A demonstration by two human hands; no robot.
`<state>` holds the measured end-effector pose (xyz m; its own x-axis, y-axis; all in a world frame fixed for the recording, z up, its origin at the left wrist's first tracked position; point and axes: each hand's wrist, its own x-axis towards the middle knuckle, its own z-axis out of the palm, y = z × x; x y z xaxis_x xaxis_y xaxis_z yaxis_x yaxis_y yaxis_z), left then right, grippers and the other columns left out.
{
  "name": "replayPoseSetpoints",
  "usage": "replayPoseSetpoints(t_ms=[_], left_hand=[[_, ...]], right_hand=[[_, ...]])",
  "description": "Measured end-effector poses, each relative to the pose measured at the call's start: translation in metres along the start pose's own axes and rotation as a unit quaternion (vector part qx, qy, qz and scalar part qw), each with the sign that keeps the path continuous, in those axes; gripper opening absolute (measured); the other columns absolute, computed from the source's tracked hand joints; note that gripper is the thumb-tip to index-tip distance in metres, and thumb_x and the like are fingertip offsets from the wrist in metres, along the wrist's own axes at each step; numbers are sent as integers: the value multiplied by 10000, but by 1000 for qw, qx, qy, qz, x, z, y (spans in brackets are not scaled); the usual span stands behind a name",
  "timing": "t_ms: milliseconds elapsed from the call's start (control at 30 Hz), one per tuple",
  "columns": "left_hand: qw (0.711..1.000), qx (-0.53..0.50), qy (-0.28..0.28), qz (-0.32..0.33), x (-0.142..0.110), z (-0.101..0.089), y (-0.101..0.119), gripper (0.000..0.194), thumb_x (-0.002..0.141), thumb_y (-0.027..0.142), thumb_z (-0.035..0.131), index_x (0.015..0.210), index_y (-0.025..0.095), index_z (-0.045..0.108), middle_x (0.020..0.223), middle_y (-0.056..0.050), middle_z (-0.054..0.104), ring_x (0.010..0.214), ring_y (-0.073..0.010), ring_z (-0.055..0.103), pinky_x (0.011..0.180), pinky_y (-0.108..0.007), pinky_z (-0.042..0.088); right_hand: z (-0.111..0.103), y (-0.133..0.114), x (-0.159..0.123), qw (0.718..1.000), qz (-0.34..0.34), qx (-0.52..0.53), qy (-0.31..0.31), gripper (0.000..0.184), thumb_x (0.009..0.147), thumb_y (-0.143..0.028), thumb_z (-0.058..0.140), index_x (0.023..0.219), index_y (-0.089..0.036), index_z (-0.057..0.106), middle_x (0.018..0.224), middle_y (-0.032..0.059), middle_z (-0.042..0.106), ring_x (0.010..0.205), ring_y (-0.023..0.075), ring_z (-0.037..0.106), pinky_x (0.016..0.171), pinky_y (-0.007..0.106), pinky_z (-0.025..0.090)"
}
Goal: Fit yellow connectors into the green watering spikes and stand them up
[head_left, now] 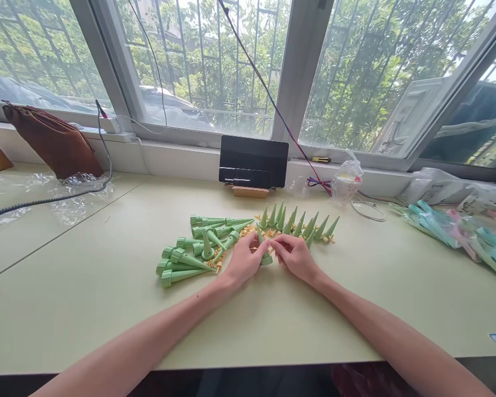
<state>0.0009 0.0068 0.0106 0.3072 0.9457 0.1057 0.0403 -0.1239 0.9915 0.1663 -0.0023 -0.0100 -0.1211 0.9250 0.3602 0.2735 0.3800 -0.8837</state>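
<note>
My left hand (pixel 244 257) is closed around a green plastic cone spike (pixel 266 257), which stands tip up between both hands. My right hand (pixel 294 255) pinches something small at the spike's side; what it holds is too small to make out. To the left lies a loose pile of green spikes (pixel 190 251) on their sides. Behind my hands a row of upright green cones (pixel 297 223) stands, with small yellow pieces (pixel 248 230) scattered around them.
A black tablet (pixel 253 161) leans on a wooden stand by the window. A brown pouch (pixel 53 142) and a black cable (pixel 45 198) lie at the left. A tied plastic bag (pixel 347 181) and packets of teal and pink items (pixel 458 231) sit at the right.
</note>
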Motion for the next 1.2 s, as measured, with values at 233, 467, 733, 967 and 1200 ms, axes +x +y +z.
replayPoseSetpoints(t_ms=[233, 467, 733, 967, 1200], left_hand=[[1000, 4, -8, -10, 0, 0, -1, 346, 822, 498, 635, 760, 188, 495, 644, 29, 502, 478, -72, 398, 348, -163, 336], [999, -13, -26, -15, 0, 0, 0, 345, 812, 512, 650, 827, 195, 514, 696, 27, 515, 463, -71, 434, 343, -175, 358], [999, -20, -45, -20, -2, 0, 0, 365, 816, 521, 654, 922, 191, 541, 714, 11, 562, 427, -64, 429, 350, -194, 374], [998, -27, -42, -22, 0, 1, -3, 396, 783, 545, 688, 849, 187, 531, 698, 11, 573, 380, -55, 433, 329, -193, 341], [998, -38, -32, -24, 0, -1, 1, 389, 808, 546, 659, 922, 185, 568, 750, 7, 605, 387, -47, 427, 357, -204, 381]], right_hand=[[0, -2, 0, 1000, -2, -5, 1, 290, 933, -418, 573, 787, -179, 648, 550, -31, 526, 471, 117, 491, 496, 241, 419], [-1, -2, 0, 1000, -5, -14, 4, 273, 932, -400, 573, 799, -175, 651, 560, -27, 534, 474, 121, 501, 497, 242, 421], [0, -2, -1, 1000, -1, -20, -3, 286, 936, -407, 552, 805, -171, 650, 550, -30, 520, 473, 121, 494, 487, 239, 401], [0, -4, 0, 1000, 1, -28, -7, 326, 932, -455, 546, 790, -181, 649, 541, -32, 513, 455, 122, 479, 477, 245, 396], [-1, -5, -1, 1000, 7, -6, 15, 310, 926, -455, 577, 773, -187, 614, 555, -24, 553, 460, 126, 509, 475, 249, 422]])
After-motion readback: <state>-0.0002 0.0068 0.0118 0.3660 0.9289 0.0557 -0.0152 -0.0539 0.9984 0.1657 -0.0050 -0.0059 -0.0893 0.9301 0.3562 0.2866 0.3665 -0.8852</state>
